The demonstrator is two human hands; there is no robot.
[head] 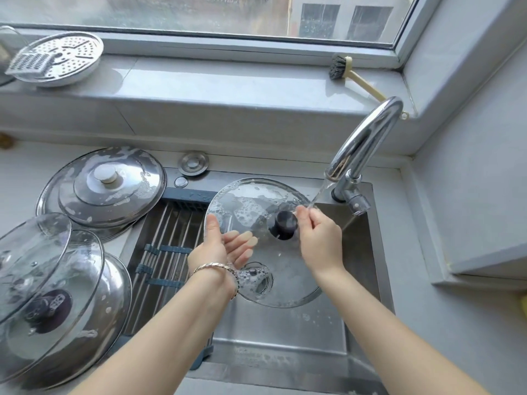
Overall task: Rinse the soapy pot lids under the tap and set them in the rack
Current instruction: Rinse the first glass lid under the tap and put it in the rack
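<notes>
A soapy glass lid (pixel 256 201) with a dark knob (pixel 285 223) is held tilted over the sink (pixel 285 332). My left hand (pixel 219 246) pinches its left rim, thumb on top and fingers showing through the glass from below. My right hand (pixel 322 235) grips the knob from the right. Water (pixel 319 195) runs from the chrome tap (pixel 368 138) onto my right fingers and the lid. The roll-up rack (pixel 168 238) spans the sink's left part with nothing on it. Soapy steel lids (pixel 105 183) lie stacked on the counter at the left.
More glass and steel lids (pixel 51 280) are piled at the near left. The drain (pixel 253 276) holds foam beneath the lid. On the windowsill lie a perforated steamer plate (pixel 57 58) and a dish brush (pixel 342 67). A wall closes off the right side.
</notes>
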